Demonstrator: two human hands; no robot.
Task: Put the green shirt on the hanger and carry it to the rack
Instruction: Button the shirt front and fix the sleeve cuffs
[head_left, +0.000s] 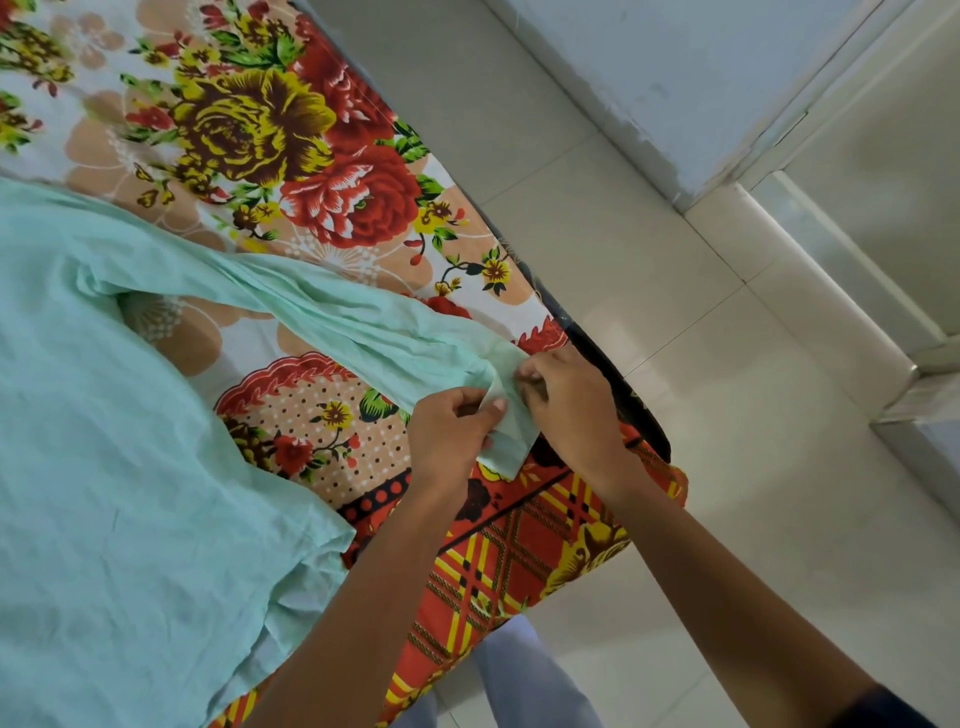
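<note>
Currently, the pale green crumpled cotton shirt (130, 415) is spread on the floral-sheeted bed (249, 130), one sleeve drawn toward its right edge. The sleeve's cuff is pinched by both the left hand (452, 431) and the right hand (566, 400). No hanger is seen. The cuff is best straightened with gentle opposing pulls, so the sleeve is kept untwisted before hanging.

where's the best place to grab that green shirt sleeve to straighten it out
At the cuff end, where the left hand and right hand already pinch it. The sleeve of the green shirt lies stretched across the floral bedsheet toward the bed's edge, so coming from that edge side, one hand at each cuff corner, looks best.
</note>
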